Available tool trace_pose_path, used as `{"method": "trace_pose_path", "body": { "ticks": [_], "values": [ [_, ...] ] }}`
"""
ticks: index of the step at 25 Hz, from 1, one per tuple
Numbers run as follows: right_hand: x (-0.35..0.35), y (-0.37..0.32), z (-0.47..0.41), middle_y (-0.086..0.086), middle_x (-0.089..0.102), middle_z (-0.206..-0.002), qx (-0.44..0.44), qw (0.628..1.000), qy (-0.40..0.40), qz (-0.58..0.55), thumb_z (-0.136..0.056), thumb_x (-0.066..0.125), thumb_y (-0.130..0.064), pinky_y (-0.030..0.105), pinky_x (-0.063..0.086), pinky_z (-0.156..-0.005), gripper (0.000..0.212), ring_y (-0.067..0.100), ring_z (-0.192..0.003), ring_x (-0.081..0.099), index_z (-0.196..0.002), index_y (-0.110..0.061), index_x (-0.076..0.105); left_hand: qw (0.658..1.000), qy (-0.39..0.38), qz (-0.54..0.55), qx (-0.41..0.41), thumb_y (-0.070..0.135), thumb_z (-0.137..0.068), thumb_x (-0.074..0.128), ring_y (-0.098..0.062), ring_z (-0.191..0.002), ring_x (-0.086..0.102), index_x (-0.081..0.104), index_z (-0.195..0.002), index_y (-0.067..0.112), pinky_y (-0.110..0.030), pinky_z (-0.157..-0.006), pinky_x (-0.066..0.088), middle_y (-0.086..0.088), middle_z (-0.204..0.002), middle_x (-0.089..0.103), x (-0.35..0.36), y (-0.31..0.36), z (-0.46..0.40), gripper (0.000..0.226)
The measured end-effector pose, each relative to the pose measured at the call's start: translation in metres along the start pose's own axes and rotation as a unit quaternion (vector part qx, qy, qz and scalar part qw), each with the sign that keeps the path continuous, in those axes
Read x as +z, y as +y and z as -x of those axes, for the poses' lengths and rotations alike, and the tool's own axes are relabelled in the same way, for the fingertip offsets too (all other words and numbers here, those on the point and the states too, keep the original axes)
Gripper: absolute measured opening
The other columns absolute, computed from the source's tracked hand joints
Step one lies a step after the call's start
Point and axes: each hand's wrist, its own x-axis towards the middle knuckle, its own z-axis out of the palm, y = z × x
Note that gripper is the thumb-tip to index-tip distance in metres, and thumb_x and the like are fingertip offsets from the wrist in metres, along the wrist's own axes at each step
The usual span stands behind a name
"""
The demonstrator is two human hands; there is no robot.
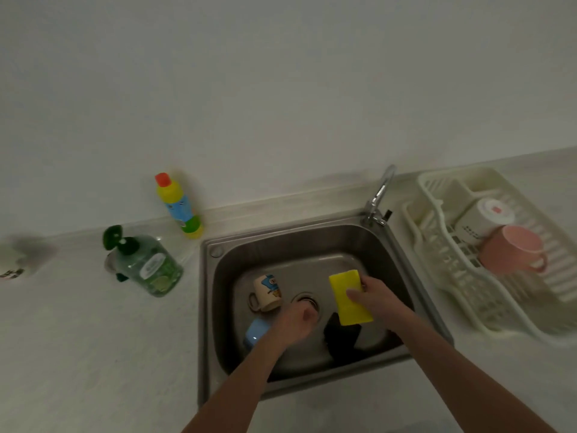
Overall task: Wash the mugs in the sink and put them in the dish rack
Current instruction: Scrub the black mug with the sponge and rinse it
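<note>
In the steel sink [312, 239] lie a cream mug with a cartoon print [267, 292], a blue mug [255, 334] and a black mug [342, 339]. My right hand [379, 300] grips a yellow sponge [348, 298] just above the black mug. My left hand [296, 320] hovers over the drain with curled fingers and nothing visible in it; the blue mug lies partly under its wrist. The white dish rack [437, 254] at the right holds a white mug [482, 218] and a pink mug [512, 250].
A chrome faucet [379, 195] stands at the sink's back right corner. On the counter to the left stand a green soap bottle [146, 264] and a yellow bottle with a red cap [179, 207]. A blurred white object [12, 260] sits at the far left.
</note>
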Motion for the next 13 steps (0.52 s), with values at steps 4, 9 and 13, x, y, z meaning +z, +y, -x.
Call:
{"method": "trace_pose_path", "body": {
  "ticks": [4,9,13],
  "values": [
    [-0.037,0.055,-0.024,0.012,0.067,-0.113,0.035,0.998,-0.008,0.054,-0.089,0.07,-0.028,0.051,0.054,-0.091,0.038,0.028,-0.101,0.065,-0.121,-0.009,0.062,0.993,-0.066,-0.091,-0.022,0.018,-0.098,0.048,-0.021,-0.106,0.061,0.064,-0.114,0.013,-0.03,-0.085,0.047,-0.007,-0.116,0.065,0.061,0.007,-0.034,0.023],
    [-0.055,0.103,-0.057,0.011,0.068,-0.112,0.068,0.996,-0.033,0.047,-0.092,0.067,-0.024,0.044,0.055,-0.089,0.032,0.028,-0.101,0.066,-0.12,-0.01,0.064,0.974,-0.123,-0.171,-0.078,0.012,-0.099,0.042,-0.029,-0.116,0.057,0.057,-0.125,0.009,-0.034,-0.093,0.043,-0.014,-0.13,0.059,0.115,0.009,-0.059,0.03],
    [-0.051,0.125,-0.074,0.007,0.065,-0.107,0.107,0.99,-0.075,0.052,-0.096,0.06,-0.021,0.035,0.052,-0.081,0.023,0.024,-0.095,0.064,-0.117,-0.012,0.063,0.967,-0.137,-0.181,-0.119,0.018,-0.1,0.043,-0.029,-0.117,0.057,0.056,-0.131,0.012,-0.037,-0.099,0.044,-0.013,-0.131,0.06,0.139,-0.003,-0.069,0.034]
  ]
}}
